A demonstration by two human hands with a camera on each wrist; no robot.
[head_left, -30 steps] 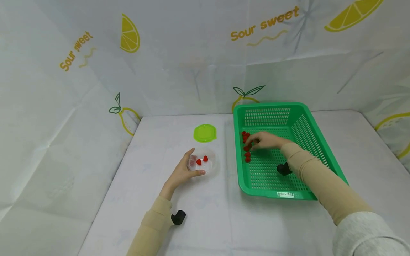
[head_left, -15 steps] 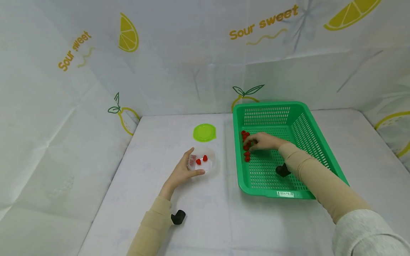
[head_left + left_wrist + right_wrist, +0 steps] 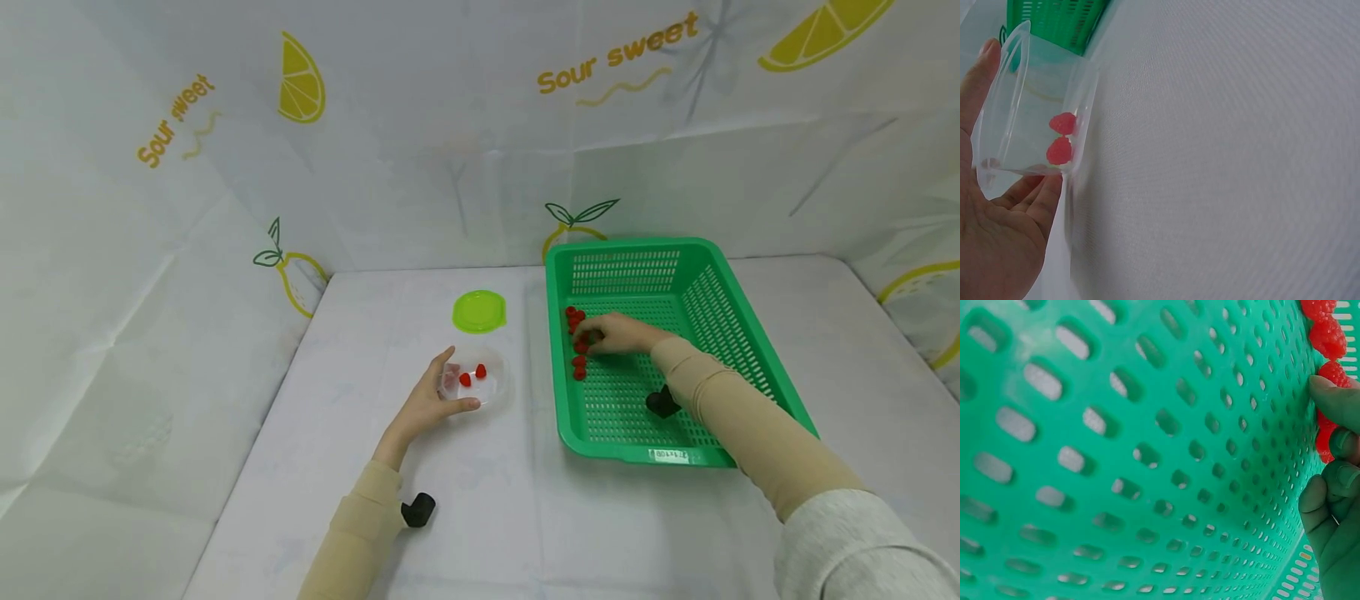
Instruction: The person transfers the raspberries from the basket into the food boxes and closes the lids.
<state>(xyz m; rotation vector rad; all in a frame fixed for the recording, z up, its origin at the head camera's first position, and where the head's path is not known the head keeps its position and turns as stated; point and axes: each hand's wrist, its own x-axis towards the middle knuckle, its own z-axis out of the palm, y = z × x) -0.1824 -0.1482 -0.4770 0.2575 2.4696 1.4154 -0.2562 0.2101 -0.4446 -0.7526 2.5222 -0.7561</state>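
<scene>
My left hand [image 3: 425, 408] grips a clear plastic container [image 3: 493, 388] from its left side, thumb at the near side and fingers round the back. Two red raspberries [image 3: 1060, 151] lie on its floor in the left wrist view. Inside the green basket [image 3: 564, 408], my right hand [image 3: 617, 332] reaches to the left wall. Its thumb and curled fingers pinch at a raspberry [image 3: 1062, 123] like those in the container, one of a row of raspberries [image 3: 1327, 337] along that wall. The fingers partly hide the row.
A lime-green round lid [image 3: 480, 312] with a small tab lies flat behind the container. The basket's raised slotted walls surround the right hand. White printed sheeting [image 3: 420, 167] hangs behind and left of the table [image 3: 480, 533].
My right fingertips shift slightly among the raspberries at the basket's left wall. The left hand and the container stay in place.
</scene>
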